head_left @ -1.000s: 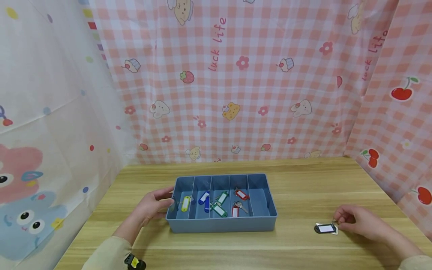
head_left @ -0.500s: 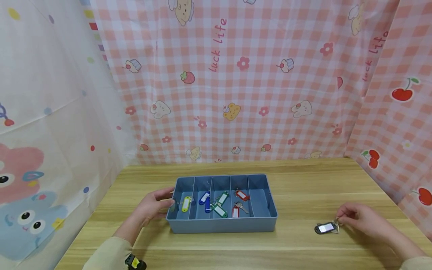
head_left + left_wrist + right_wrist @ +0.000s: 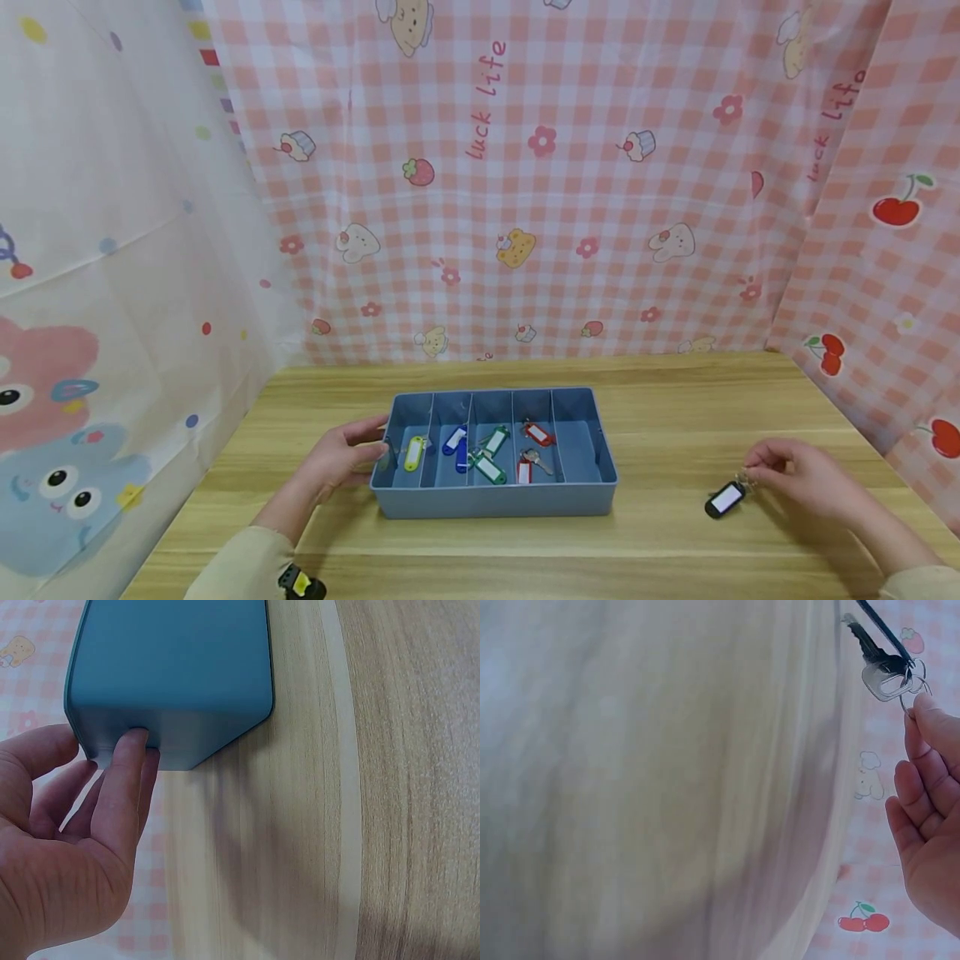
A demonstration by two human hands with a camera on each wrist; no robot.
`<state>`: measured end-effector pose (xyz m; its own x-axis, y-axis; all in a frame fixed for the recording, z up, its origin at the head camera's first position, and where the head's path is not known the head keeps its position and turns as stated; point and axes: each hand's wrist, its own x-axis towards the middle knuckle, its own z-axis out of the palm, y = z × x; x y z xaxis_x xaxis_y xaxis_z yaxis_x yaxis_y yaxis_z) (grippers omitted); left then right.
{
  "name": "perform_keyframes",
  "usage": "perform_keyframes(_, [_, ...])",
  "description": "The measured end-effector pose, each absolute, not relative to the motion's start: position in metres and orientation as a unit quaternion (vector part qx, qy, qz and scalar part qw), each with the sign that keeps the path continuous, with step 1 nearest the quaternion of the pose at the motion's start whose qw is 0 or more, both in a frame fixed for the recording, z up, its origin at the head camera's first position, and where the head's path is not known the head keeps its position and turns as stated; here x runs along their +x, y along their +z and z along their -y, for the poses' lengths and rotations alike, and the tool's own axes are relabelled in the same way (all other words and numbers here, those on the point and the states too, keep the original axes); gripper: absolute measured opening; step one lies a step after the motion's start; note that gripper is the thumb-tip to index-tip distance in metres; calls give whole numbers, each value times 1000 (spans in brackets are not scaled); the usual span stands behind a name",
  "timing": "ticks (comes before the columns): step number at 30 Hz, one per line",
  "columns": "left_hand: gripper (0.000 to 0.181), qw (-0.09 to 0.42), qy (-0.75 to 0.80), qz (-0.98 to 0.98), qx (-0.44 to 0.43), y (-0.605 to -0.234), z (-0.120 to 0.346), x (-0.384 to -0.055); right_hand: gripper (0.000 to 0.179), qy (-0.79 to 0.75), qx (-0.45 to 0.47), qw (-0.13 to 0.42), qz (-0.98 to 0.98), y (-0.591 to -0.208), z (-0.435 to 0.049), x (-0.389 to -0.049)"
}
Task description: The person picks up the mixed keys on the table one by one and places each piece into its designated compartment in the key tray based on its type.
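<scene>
My right hand pinches a metal key ring between thumb and index finger. A black key tag with a white label hangs from it, and a silver key shows in the right wrist view. The tag appears lifted off the table. My left hand rests its fingertips against the left end of a blue-grey divided box; the left wrist view shows them touching the outer end wall. In the box lie yellow, blue, green and red key tags, in separate compartments.
The box stands on a wood-grain table, its rightmost compartment showing a bare floor. A pink checked curtain hangs behind the table, with patterned cloth at the left side. Beside the left sleeve is a black-and-yellow strap.
The right hand has raised the key ring a little, and the black tag has swung from lying nearly level to hanging at a slant. The left hand and the box stay in place.
</scene>
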<state>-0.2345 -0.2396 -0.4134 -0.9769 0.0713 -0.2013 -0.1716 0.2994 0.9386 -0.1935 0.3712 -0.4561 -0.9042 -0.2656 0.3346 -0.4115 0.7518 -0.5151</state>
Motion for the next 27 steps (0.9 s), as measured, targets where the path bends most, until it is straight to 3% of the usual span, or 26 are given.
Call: perform_keyframes(27, [55, 101, 592, -799, -23, -414, 240, -234, 9, 336, 155, 154, 916, -441, -323, -210])
